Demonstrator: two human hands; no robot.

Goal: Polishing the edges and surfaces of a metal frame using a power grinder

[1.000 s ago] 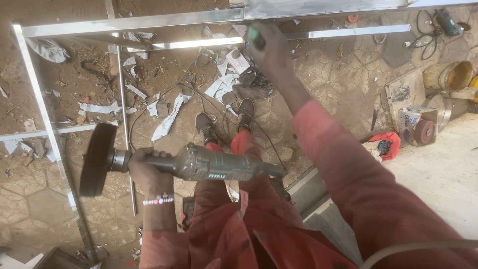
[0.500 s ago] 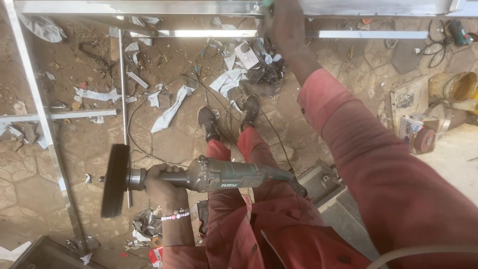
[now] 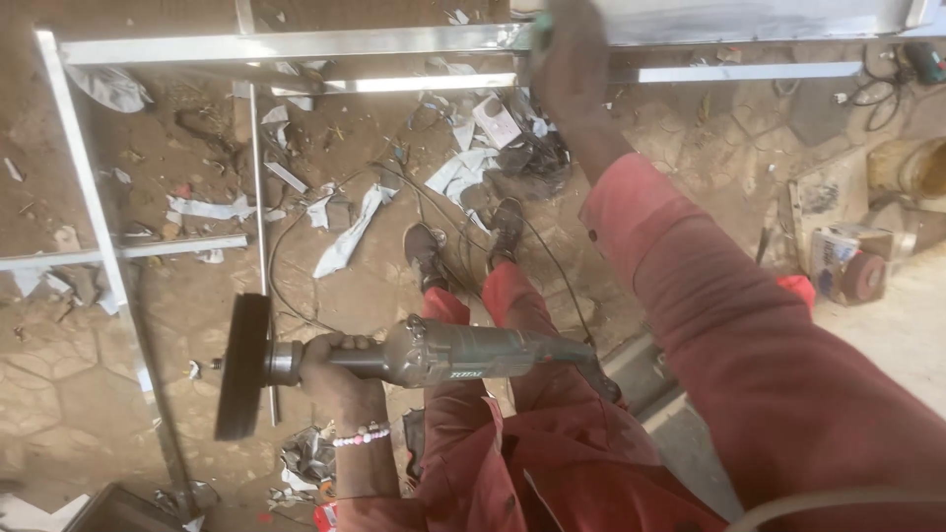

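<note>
My left hand (image 3: 335, 366) grips the neck of a grey-green angle grinder (image 3: 443, 355), held level at waist height. Its black disc (image 3: 241, 366) points left, edge-on to me. My right hand (image 3: 567, 54) reaches far forward and rests on the top rail of a shiny metal frame (image 3: 296, 44). A small green thing shows at that hand; I cannot tell what it is. Red trousers and a red sleeve fill the lower right, with my shoes (image 3: 463, 241) on the dirt floor below.
Thin frame bars (image 3: 94, 197) run down the left side. Paper scraps (image 3: 345, 232) and a black cable (image 3: 296, 296) litter the ground. A box with a round red disc (image 3: 852, 266) and a yellow bucket (image 3: 921, 167) stand at the right. A pale concrete slab lies lower right.
The view has shifted, so the frame's top rail now sits nearer the upper edge. The grinder has sunk lower and moved right in the picture. My right hand stays on the rail.
</note>
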